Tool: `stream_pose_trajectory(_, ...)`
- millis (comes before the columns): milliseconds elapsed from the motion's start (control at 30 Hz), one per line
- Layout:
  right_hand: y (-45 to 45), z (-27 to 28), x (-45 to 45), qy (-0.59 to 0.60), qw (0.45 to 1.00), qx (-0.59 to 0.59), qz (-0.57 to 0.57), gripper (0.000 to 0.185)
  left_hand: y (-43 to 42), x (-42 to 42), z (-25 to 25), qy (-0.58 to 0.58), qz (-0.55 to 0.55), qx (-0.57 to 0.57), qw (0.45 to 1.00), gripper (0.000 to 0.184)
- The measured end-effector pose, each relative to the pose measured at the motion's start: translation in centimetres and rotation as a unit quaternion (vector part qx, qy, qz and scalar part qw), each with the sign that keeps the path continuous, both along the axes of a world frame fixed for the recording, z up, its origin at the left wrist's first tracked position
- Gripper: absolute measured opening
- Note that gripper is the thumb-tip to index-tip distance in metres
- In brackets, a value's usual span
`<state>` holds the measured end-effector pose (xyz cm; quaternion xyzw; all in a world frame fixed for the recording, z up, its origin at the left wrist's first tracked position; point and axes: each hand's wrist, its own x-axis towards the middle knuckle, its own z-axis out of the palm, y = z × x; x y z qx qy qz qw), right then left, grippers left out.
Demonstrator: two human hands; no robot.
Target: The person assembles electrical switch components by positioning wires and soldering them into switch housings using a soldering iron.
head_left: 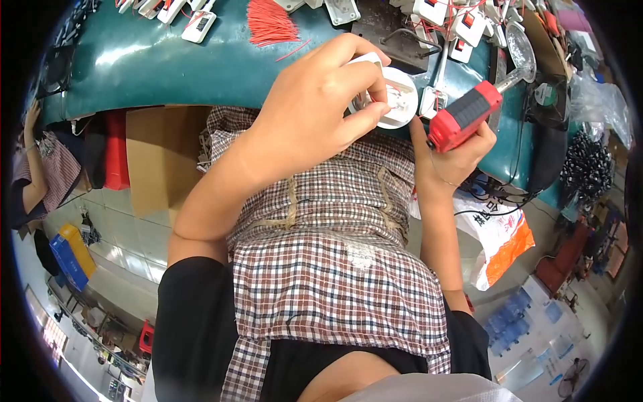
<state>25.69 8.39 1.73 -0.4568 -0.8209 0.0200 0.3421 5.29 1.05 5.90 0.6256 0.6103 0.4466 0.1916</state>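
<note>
A round white plastic part (404, 107) with thin red wire inside is held near the front edge of the green table. My left hand (325, 94) is closed over its left side, thumb and fingertips pinching at its inside. In my right hand (462, 155) is a red and black tool (464, 115), its metal tip pointing up and to the right. My right fingers wrap round the tool, and one reaches close to the underside of the white part. What the left fingertips pinch is too small to make out.
A bundle of red wires (271, 23) lies on the green table (167, 67). White switch pieces (199, 25) are at the back left, more (469, 25) at the back right. A dark metal block (395, 40) stands behind my hands. Part of another person (50, 161) shows at far left.
</note>
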Motion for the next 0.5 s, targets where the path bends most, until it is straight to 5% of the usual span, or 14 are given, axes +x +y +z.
stream_pose_trajectory(500, 1.5, -0.8, 2.8, 0.009, 0.999, -0.017, -0.05, 0.067, -0.2, 1.0, 0.3, -0.042, 0.033, 0.038, 0.998, 0.011)
